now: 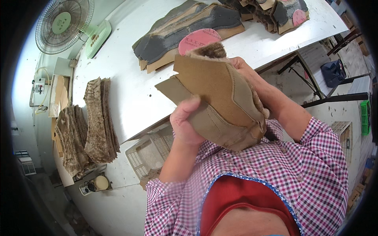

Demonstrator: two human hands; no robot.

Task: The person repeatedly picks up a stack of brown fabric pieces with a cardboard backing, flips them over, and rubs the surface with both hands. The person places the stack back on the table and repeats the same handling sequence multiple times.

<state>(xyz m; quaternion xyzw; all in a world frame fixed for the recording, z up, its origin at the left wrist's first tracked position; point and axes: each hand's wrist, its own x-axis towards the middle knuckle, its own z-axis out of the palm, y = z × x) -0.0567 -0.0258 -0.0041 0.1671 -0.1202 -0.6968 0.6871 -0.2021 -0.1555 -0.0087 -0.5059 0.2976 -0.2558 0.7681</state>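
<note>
A tan and brown boot upper point(222, 84), lined with brown fur, is held up in front of my chest, over the near edge of the white table. My left hand point(186, 122) grips its left side, thumb lying on the outer face and the other fingers hidden behind it. At its upper right edge, my right hand point(249, 74) is closed around the border by the fur; most of those fingers are out of sight. Stitched seams run along the overlaid panels. Behind the upper lies a pile of grey and tan boot pieces point(185, 29) with a pink oval piece point(200, 40).
Stacks of brown furry pieces point(98, 122) lie at the table's left. Another pile of pieces point(277, 15) sits at the far right. A fan point(63, 23) stands at the far left. Below the table are a plastic crate point(136, 161) and a dark blue bag point(333, 73).
</note>
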